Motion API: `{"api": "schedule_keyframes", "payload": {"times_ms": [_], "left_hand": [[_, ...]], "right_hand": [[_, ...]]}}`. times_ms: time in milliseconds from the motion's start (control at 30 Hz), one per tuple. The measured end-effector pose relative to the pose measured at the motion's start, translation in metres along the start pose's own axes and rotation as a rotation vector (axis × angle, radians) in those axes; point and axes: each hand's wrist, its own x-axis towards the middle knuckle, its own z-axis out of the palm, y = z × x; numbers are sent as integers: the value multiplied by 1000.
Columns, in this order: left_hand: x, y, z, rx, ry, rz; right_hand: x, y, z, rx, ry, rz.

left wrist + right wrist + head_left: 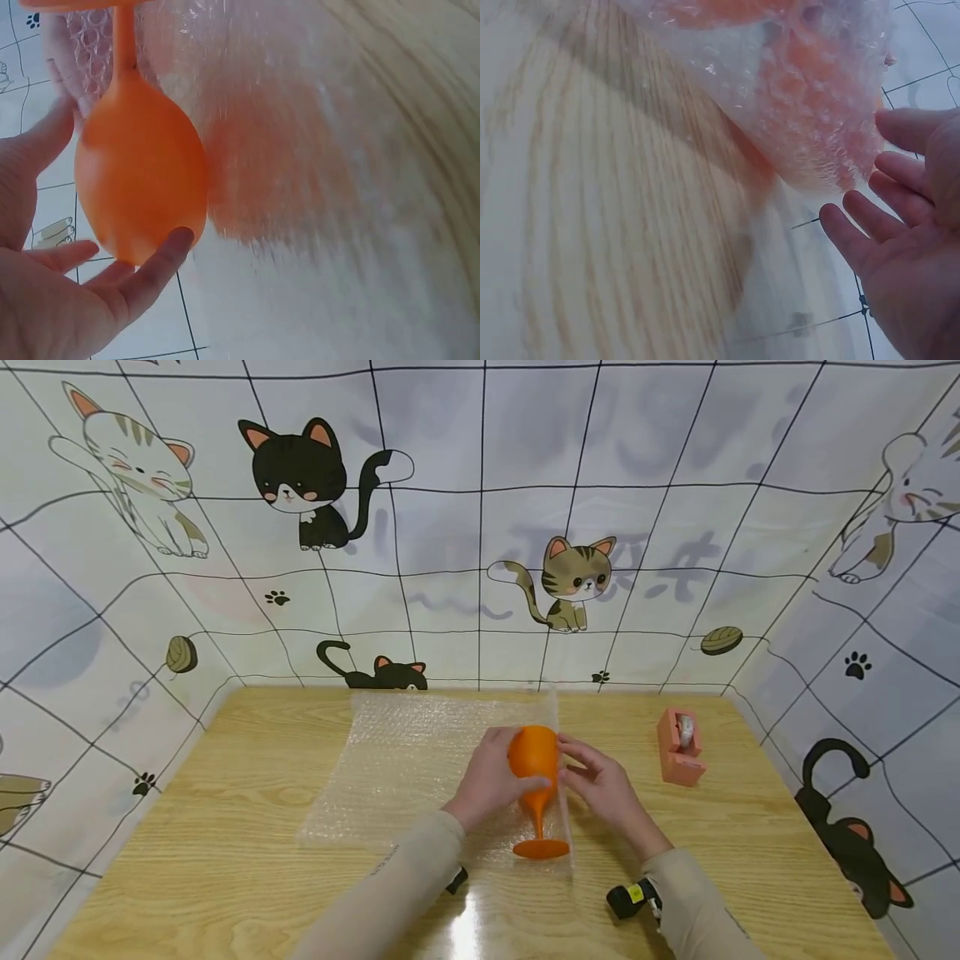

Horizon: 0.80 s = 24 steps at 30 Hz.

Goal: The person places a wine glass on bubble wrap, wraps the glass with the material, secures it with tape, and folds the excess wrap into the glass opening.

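An orange goblet (535,756) lies on its side over a sheet of bubble wrap (405,760), its base toward me. My left hand (495,777) holds its bowl, thumb on the near side and fingertips at the rim end in the left wrist view. The wrap's right edge is raised beside the goblet. Against that edge, my right hand (603,785) touches the film with fairly straight fingertips (832,217). Orange shows through the film (817,90) in the right wrist view.
A pink tape dispenser (681,747) stands on the wooden table (247,877), right of the wrap. Cloth printed with cats (300,468) and grid lines hangs at the back and both sides. A black wrist device (630,897) sits by the right sleeve.
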Motion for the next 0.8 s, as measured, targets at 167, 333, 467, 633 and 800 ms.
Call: {"api": "schedule_keyframes", "payload": {"times_ms": [167,333,467,633,800], "left_hand": [[1,5,4,-20,-32,-65],[2,7,7,-28,-60,-76],[2,6,9,-12,-55,-63],[1,5,8,23,-44,-45],[0,6,7,20,-49,-42]], "right_hand": [[-1,-1,2,50,-16,22],[0,0,4,51,-11,13],[0,1,4,50,-7,19],[-1,2,4,51,-7,30],[-2,2,2,51,-2,27]]}}
